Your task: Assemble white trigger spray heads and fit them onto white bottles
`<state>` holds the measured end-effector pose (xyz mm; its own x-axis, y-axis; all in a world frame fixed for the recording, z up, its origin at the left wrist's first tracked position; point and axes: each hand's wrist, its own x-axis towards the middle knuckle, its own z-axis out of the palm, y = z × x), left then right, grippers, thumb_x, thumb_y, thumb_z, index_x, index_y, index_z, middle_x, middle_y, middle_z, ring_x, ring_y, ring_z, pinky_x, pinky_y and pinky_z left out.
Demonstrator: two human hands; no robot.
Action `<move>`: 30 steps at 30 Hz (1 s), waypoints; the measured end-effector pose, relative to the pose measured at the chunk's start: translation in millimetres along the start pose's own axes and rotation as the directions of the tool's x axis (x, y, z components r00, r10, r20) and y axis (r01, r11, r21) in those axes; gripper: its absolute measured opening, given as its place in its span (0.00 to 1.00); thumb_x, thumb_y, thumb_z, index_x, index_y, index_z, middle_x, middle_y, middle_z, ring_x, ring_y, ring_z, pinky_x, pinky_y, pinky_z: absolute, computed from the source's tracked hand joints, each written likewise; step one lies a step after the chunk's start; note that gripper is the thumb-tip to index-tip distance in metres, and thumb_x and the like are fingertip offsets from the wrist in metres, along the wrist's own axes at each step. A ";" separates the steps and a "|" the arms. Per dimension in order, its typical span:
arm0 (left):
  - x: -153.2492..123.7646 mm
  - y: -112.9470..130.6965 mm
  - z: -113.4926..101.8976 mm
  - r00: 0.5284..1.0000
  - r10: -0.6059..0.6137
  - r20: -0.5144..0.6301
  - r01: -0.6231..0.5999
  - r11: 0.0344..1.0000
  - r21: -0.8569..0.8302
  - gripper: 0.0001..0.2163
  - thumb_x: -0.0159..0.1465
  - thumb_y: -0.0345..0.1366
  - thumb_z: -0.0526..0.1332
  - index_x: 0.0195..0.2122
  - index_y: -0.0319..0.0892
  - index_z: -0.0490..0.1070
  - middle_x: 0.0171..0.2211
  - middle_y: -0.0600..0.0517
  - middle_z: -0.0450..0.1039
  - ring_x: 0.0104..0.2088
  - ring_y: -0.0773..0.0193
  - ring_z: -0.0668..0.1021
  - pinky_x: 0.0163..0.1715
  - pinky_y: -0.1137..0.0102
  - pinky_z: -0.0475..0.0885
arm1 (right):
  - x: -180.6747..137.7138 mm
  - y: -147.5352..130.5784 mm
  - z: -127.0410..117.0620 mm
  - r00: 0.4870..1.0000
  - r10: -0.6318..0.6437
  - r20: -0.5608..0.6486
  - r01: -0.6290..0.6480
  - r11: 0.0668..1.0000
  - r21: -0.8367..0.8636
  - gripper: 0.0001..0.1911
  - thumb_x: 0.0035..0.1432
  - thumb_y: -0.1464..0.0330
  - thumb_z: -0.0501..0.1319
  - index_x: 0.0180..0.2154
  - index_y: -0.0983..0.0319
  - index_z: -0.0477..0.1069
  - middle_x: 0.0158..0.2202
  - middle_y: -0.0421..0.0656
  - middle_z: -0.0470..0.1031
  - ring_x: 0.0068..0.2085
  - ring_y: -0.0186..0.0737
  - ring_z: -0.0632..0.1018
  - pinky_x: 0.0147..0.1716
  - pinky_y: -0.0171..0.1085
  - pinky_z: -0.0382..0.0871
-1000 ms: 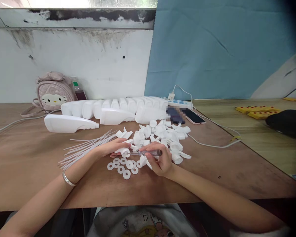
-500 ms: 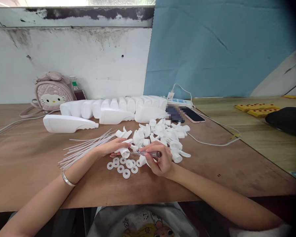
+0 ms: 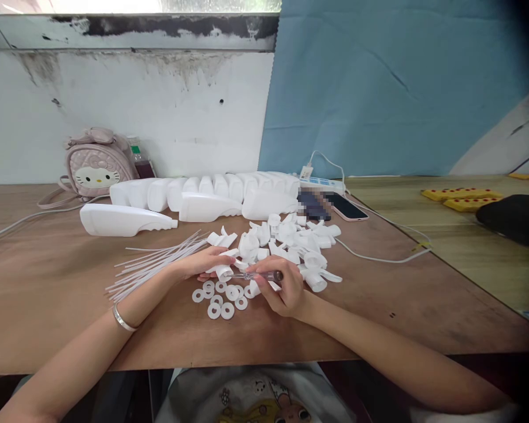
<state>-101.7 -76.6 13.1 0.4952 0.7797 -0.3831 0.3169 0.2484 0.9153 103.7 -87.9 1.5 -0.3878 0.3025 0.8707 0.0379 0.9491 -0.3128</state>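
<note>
My left hand [image 3: 205, 262] is closed around a white plastic spray head [image 3: 224, 272], whose round open end faces toward me and to the right. In my right hand [image 3: 284, 286] is a screwdriver [image 3: 268, 275] with a clear handle and a dark end. Its shaft points left, and the tip is at the spray head's opening; how far it goes in is hidden. Below the hands lie several flat white ring washers [image 3: 227, 311]. A heap of loose white spray heads [image 3: 291, 235] sits just beyond my right hand. Thin white tubes [image 3: 154, 267] lie beside my left forearm.
White bottles [image 3: 207, 205] lie in a row at the back, one bottle [image 3: 127, 220] in front. A pink bag [image 3: 97, 167] and a drink bottle [image 3: 143, 164] stand at back left. Phones [image 3: 347, 207], a power strip [image 3: 324, 185] and a white cable [image 3: 388, 257] are on the right.
The screwdriver and my right hand have shifted slightly left, with the tip closer into the spray head. One more washer now lies at the front of the washer group.
</note>
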 end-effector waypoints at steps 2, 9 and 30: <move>0.1 0.2 0.1 1.000 0.002 0.004 -0.002 1.000 0.003 0.11 0.58 0.45 0.55 0.32 0.42 0.64 0.15 0.57 0.54 0.11 0.75 0.54 0.10 0.76 0.44 | -0.1 0.1 0.1 1.000 -0.025 0.008 0.025 1.000 0.004 0.09 0.53 0.77 0.55 0.37 0.63 0.58 0.30 0.44 0.73 0.31 0.34 0.74 0.30 0.34 0.68; -1.9 3.9 1.1 1.000 -0.006 -0.014 0.006 1.000 -0.006 0.12 0.57 0.45 0.57 0.32 0.41 0.63 0.17 0.57 0.55 0.11 0.76 0.53 0.09 0.77 0.43 | 0.2 -0.5 1.9 0.971 -0.231 0.069 0.236 0.969 -0.077 0.08 0.52 0.74 0.55 0.35 0.64 0.58 0.31 0.45 0.73 0.27 0.31 0.72 0.25 0.31 0.64; 3.5 -9.5 -3.1 0.997 0.081 0.018 -0.076 0.981 -0.177 0.14 0.57 0.41 0.52 0.40 0.40 0.65 0.15 0.54 0.64 0.10 0.70 0.60 0.10 0.76 0.54 | -6.0 -14.9 11.8 0.828 -0.459 0.322 0.512 0.853 -0.102 0.08 0.54 0.66 0.56 0.31 0.65 0.64 0.32 0.42 0.72 0.28 0.30 0.70 0.27 0.33 0.68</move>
<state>-105.5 -74.4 3.5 0.5336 0.7868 -0.3101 0.1304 0.2858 0.9494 94.6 -105.0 -3.5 -0.6348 -0.2136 0.7426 -0.0725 0.9732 0.2180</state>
